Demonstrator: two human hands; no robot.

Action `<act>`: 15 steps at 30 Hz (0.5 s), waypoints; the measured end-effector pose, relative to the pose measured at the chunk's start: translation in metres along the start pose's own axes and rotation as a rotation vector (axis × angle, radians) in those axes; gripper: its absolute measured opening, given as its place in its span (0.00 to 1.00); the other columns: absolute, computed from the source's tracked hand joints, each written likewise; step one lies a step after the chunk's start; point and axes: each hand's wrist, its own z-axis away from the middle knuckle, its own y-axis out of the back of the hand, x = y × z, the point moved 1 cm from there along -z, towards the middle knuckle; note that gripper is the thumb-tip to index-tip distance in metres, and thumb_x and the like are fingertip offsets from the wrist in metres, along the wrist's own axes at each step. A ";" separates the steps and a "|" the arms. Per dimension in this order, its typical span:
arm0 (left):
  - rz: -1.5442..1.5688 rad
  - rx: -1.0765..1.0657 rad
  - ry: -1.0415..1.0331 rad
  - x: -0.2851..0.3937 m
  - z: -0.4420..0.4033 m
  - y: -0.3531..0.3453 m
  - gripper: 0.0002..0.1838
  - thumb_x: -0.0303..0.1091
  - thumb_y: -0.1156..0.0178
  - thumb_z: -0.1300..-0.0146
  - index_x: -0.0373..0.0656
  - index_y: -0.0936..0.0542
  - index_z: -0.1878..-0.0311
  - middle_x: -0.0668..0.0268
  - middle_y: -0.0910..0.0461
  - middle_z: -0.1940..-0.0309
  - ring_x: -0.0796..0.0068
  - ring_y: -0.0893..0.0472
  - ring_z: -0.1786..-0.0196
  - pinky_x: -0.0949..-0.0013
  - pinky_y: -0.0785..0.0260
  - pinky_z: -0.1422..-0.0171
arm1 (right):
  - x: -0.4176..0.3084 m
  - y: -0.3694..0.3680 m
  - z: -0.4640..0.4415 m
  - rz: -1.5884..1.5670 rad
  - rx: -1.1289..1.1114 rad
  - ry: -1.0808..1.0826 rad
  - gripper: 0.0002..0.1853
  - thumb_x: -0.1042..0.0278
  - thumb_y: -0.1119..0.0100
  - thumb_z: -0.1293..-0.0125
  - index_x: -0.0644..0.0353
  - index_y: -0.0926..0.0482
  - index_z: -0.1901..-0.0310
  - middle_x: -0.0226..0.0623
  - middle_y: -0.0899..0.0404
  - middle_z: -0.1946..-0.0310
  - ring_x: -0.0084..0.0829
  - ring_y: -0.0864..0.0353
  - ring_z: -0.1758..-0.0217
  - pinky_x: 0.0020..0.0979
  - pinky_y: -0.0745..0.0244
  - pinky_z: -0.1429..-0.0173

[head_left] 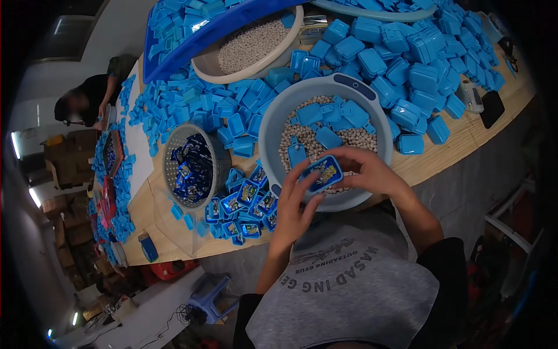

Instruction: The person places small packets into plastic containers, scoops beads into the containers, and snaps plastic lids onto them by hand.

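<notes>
Over the grey-blue basin [271, 131], a small open blue box [325, 174] is held, with a dark blue packet and a gold-coloured printed piece inside. My right hand [367, 170] grips its right end, fingers along the far side and thumb on the near side. My left hand [295, 205] is at its left end, fingertips over the rim and thumb lower down; the exact contact is partly hidden. Pale round beads [359, 138] fill the basin. Several blue lids or box parts [310, 114] lie on them.
Left of the basin stand a grey perforated basket [219, 166] of dark blue packets and several filled blue boxes [247, 192]. Piles of closed blue boxes [423, 78] lie to the right. A cream basin [200, 65] of beads sits behind. Another person [87, 102] works at far left.
</notes>
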 end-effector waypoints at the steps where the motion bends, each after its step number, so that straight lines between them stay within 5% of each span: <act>1: 0.069 0.029 0.054 0.003 -0.003 0.003 0.22 0.20 0.43 0.46 0.45 0.26 0.47 0.55 0.35 0.42 0.51 0.35 0.40 0.56 0.42 0.39 | 0.001 -0.001 -0.001 -0.019 0.025 0.037 0.29 0.81 0.37 0.49 0.60 0.33 0.43 0.36 0.25 0.54 0.25 0.26 0.49 0.28 0.30 0.45; 4: -0.155 0.001 0.009 -0.014 -0.024 0.006 0.22 0.24 0.42 0.45 0.43 0.29 0.45 0.52 0.30 0.48 0.56 0.31 0.44 0.60 0.36 0.45 | 0.004 0.002 -0.005 0.251 0.212 0.192 0.29 0.81 0.38 0.49 0.61 0.33 0.43 0.37 0.28 0.51 0.27 0.28 0.46 0.29 0.30 0.44; 9: -0.137 0.168 0.223 -0.005 -0.046 -0.015 0.19 0.29 0.40 0.46 0.36 0.29 0.51 0.53 0.26 0.58 0.56 0.27 0.53 0.60 0.35 0.51 | 0.005 0.007 -0.001 -0.035 0.299 0.218 0.30 0.83 0.40 0.48 0.64 0.36 0.42 0.40 0.30 0.48 0.29 0.30 0.44 0.29 0.30 0.42; 12: -0.826 -0.060 -0.043 -0.043 -0.035 -0.015 0.17 0.32 0.40 0.46 0.37 0.29 0.53 0.55 0.26 0.61 0.57 0.26 0.59 0.61 0.33 0.60 | 0.006 0.010 -0.002 -0.060 0.329 0.275 0.30 0.85 0.41 0.48 0.65 0.38 0.41 0.41 0.30 0.48 0.30 0.29 0.44 0.29 0.30 0.43; 15: -0.956 -0.126 -0.065 -0.061 -0.027 -0.023 0.16 0.33 0.40 0.47 0.38 0.29 0.56 0.56 0.25 0.67 0.55 0.25 0.64 0.58 0.33 0.66 | 0.005 0.010 -0.003 -0.076 0.330 0.243 0.30 0.86 0.42 0.47 0.65 0.39 0.41 0.41 0.30 0.49 0.30 0.29 0.44 0.29 0.29 0.44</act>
